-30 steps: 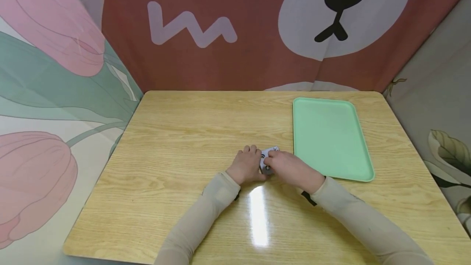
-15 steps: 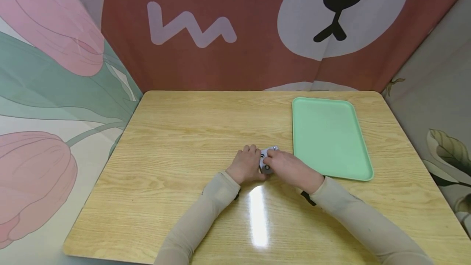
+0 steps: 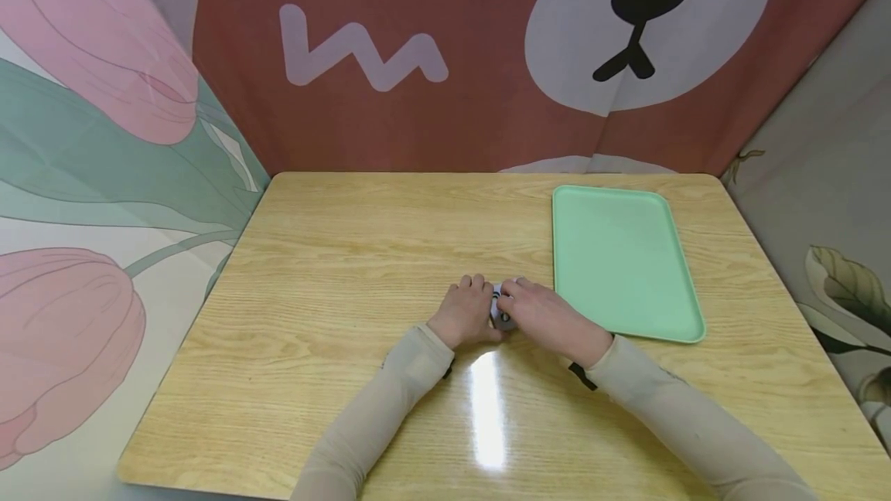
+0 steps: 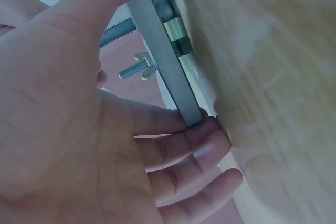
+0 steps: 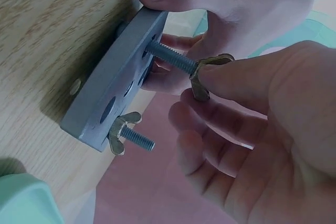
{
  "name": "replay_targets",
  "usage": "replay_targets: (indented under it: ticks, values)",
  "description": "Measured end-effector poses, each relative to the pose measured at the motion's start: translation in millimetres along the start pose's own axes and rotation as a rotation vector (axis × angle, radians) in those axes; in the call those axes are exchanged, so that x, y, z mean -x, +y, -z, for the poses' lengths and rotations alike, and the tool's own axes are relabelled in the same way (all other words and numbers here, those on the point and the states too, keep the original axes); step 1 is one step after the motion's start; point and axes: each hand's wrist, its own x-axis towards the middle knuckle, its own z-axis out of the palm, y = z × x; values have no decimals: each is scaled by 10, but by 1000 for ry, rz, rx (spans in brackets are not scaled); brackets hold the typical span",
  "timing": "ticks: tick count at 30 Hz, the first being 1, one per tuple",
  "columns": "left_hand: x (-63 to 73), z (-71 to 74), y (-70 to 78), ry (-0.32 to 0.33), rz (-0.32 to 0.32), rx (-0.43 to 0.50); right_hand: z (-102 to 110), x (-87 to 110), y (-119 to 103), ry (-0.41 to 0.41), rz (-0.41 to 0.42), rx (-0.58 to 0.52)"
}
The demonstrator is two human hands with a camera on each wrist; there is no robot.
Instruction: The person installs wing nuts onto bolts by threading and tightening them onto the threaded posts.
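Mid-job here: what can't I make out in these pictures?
Head view: much of the metal block, covered by the left hand and right hand.
Left wrist view: the pinched wing nut, hidden behind the left hand; one end of the metal block, behind the thumb.
Right wrist view: most of the green tray, cut off by the lower-left corner.

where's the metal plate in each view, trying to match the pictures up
Head: metal plate right of and below centre, partly covered.
Left wrist: metal plate edge-on, slanting from upper middle to just below centre.
Right wrist: metal plate left of centre, slanting up to the right.
Shared landmark: the left hand, gripping it in all three.
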Motion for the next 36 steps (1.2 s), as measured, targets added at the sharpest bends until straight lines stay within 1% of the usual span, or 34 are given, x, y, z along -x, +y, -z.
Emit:
replay_targets:
  ticks: [3, 11, 21, 28, 36]
  values:
    - [-3, 4, -1, 8, 0, 1, 9, -1, 0, -10, -5, 3]
    - [-6, -4, -1, 2, 7, -4, 1, 0, -13, -31, -22, -23]
    - [24, 22, 12, -13, 11, -6, -38, 19, -39, -22, -36, -41]
    - [36, 16, 23, 0, 11, -14, -54, 41, -57, -9, -48, -55]
    - [49, -13, 33, 21, -3, -40, -76, 58, -68, -22, -64, -71]
